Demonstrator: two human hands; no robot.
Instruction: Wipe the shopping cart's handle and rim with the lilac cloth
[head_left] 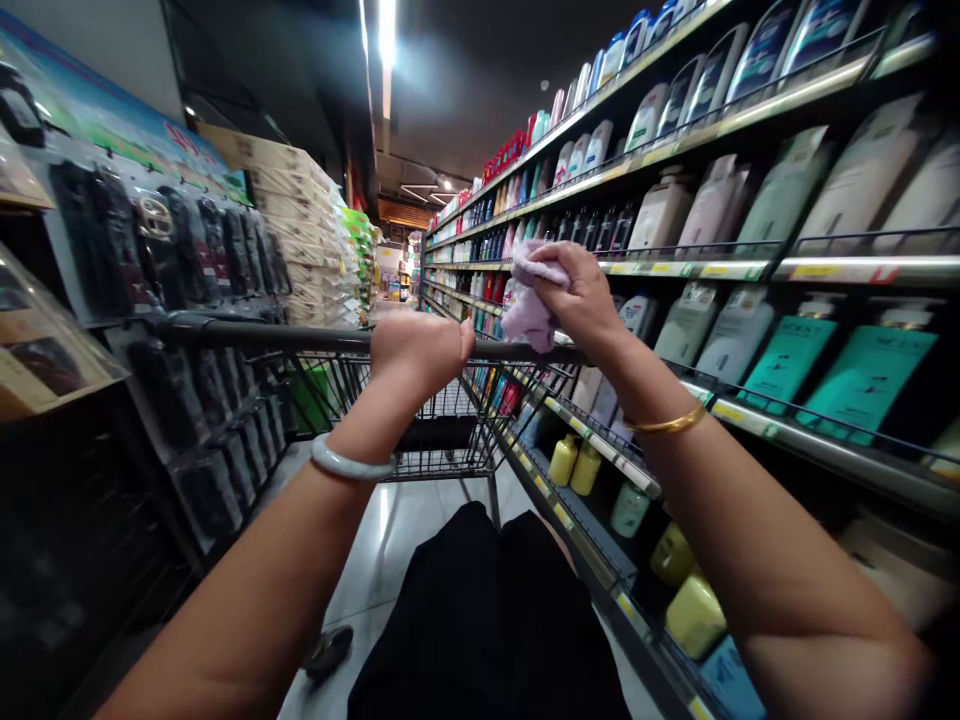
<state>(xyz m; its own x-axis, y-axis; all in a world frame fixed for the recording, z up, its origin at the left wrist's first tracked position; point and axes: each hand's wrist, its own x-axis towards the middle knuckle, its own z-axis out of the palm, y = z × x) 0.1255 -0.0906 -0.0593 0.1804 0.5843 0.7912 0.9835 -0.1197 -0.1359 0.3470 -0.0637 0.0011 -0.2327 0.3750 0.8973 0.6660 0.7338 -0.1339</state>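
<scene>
My left hand (418,352) is closed in a fist around the dark handle bar (247,334) of a wire shopping trolley (442,440). A pale jade bangle sits on that wrist. My right hand (581,298) grips a lilac cloth (529,305) and presses it against the handle bar further right. A gold bangle circles the right wrist. The trolley's basket stretches ahead of me down the aisle.
Shelves of bottles and refill pouches (705,200) run close along the right. Racks of dark packaged goods (180,260) line the left, with stacked cardboard boxes (292,200) beyond. The shiny aisle floor (390,540) runs ahead between them.
</scene>
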